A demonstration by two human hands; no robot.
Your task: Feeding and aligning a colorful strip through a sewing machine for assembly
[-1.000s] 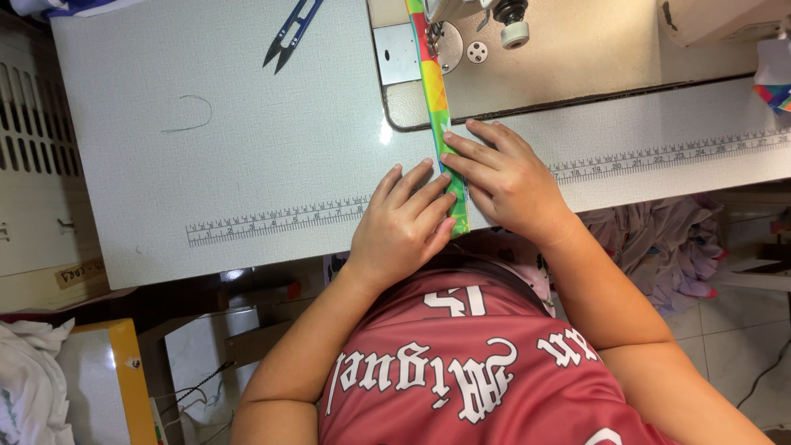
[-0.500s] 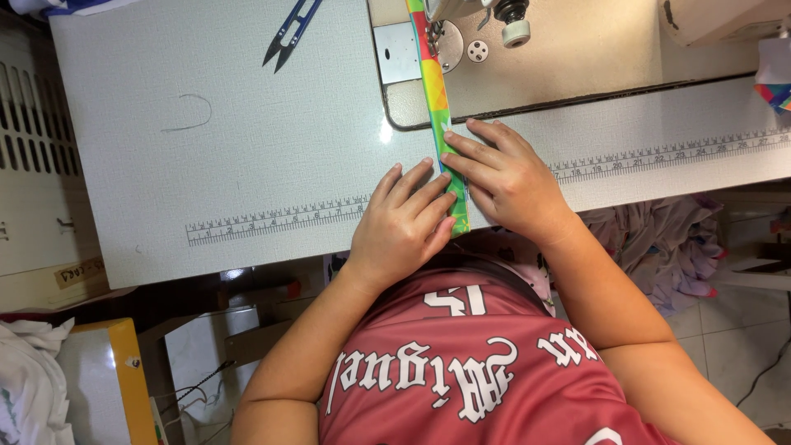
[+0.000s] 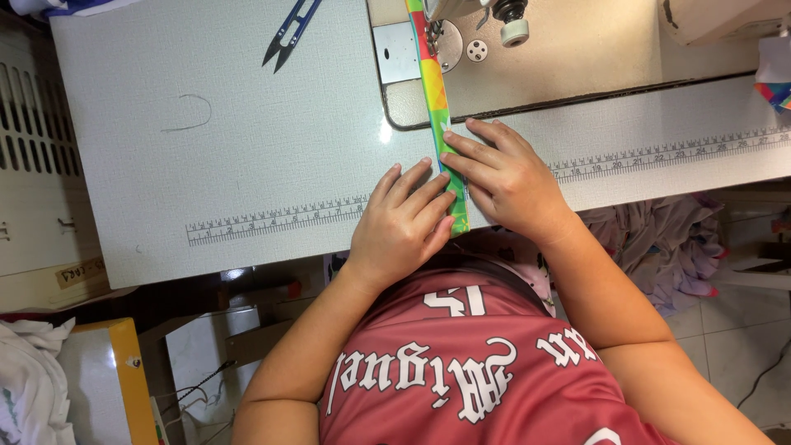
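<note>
A narrow fabric strip [image 3: 434,99] in green, yellow, orange and red runs from the sewing machine's needle area [image 3: 437,37] down to the table's near edge. My left hand [image 3: 402,227] lies flat beside the strip's lower end, its fingertips pressing the left edge. My right hand [image 3: 504,175] rests on the other side, fingers stretched onto the strip a little higher up. Both hands pin the strip to the white table [image 3: 247,140]. The strip's far end passes under the machine's foot.
Blue thread snips [image 3: 290,33] lie at the table's far left. A loose thread [image 3: 188,115] lies on the tabletop, and a printed ruler [image 3: 272,221] runs along its front edge. Pale cloth [image 3: 659,239] is heaped under the table on the right. A yellow-edged box [image 3: 124,379] sits lower left.
</note>
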